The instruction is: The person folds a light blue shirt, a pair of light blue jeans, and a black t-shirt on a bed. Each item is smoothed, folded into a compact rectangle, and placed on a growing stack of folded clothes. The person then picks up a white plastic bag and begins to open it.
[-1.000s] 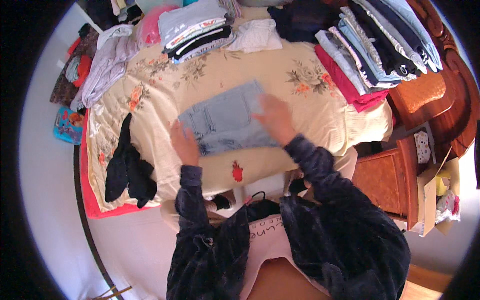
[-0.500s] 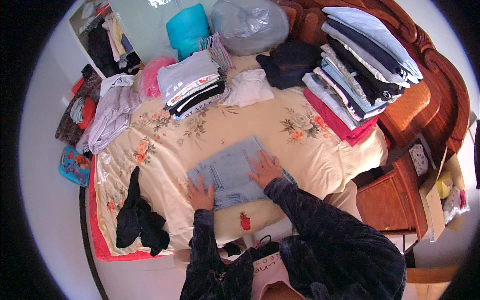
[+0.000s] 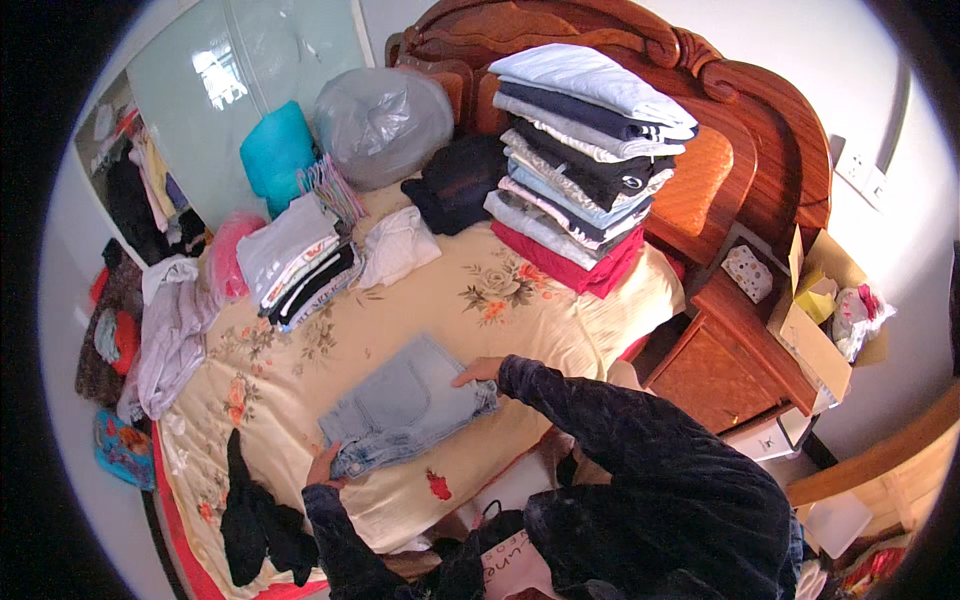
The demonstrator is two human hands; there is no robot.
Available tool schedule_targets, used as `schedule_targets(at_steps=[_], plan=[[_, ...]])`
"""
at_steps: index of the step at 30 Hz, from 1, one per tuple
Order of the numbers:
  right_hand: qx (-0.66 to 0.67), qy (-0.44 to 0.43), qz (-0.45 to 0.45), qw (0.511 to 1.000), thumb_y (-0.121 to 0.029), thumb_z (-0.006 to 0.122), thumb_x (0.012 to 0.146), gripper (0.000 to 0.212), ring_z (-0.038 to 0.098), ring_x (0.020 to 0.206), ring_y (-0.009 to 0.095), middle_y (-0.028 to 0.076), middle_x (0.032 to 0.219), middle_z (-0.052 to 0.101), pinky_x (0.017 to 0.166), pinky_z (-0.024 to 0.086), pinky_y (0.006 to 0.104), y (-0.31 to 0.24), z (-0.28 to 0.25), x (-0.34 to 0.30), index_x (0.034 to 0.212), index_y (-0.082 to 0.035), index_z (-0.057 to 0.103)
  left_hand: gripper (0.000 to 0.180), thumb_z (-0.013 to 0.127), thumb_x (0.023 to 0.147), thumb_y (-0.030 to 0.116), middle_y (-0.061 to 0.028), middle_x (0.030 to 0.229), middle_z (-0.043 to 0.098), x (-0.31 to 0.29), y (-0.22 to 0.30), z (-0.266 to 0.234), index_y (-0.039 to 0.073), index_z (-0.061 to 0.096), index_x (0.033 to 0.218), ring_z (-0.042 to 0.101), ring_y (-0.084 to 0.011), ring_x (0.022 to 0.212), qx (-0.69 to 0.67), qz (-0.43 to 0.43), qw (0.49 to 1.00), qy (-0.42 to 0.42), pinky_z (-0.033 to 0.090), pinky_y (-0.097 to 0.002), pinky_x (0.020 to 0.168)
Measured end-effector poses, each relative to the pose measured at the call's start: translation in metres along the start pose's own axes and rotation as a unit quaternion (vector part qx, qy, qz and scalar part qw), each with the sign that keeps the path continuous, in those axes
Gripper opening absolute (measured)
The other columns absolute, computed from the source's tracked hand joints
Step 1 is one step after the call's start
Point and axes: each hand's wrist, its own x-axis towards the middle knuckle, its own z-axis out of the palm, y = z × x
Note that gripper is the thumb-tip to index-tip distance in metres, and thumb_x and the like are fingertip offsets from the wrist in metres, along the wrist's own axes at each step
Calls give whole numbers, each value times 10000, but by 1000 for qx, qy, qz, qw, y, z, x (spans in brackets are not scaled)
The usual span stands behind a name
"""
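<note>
A folded pair of light-blue jeans [image 3: 405,405] lies on the flowered bedsheet in front of me, pocket and seams showing. My left hand [image 3: 324,468] is closed at its near left corner, thumb on top and the other fingers partly hidden. At the right end, my right hand [image 3: 480,371] has its fingers bent round the edge of the denim. Left of my left arm, a crumpled black garment [image 3: 262,525] rests near the bed's edge.
A tall stack of folded clothes [image 3: 585,170] stands by the carved wooden headboard [image 3: 760,120]. A shorter stack [image 3: 295,255], a white garment [image 3: 400,245] and hangers [image 3: 330,188] are farther left. An open cardboard box [image 3: 815,350] sits beside the wooden nightstand [image 3: 735,365].
My view has swung right. Both hands went from lying flat with spread fingers on the jeans to gripping their two ends. The waistband edge now shows along the near side.
</note>
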Motion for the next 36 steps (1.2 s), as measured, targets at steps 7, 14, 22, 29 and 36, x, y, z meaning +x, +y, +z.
schedule_targets(at_steps=[7,14,22,29,36], plan=[[-7,53,-385,921,-254,616,853,306,564,836,92,-3,917,640,788,457,261,-85,-108,-167,1037,-11,625,490,633,761,163,-100,1222,529,-60,68,174,44,517,1222,510,-239,1110,296,343,884,-115,401,-378,939],[-128,370,-504,770,-171,647,830,287,623,824,105,59,939,653,716,516,251,-176,-216,-406,1059,-4,596,621,710,687,108,-154,1245,524,-112,222,542,42,481,1261,482,-275,1179,586,749,290,-105,363,-367,999],[150,452,-484,734,-208,615,837,421,562,982,259,172,1107,528,745,556,385,-179,-319,-366,1155,28,472,519,671,803,256,-172,1131,522,-46,166,822,45,459,1227,528,-267,1013,225,376,818,-373,473,-340,812],[257,356,-408,800,-60,514,870,64,452,445,94,13,621,522,330,318,231,-106,-408,-311,830,-17,540,705,682,763,371,-167,1344,384,6,32,814,51,401,1325,378,-294,1230,440,498,673,-325,330,-403,988],[-82,476,-221,847,-597,484,840,640,619,525,131,99,682,647,383,468,234,-113,-384,-367,871,29,613,517,501,899,396,-154,1295,473,-6,25,841,23,485,1256,445,-252,1197,470,742,372,-299,317,-332,1010]])
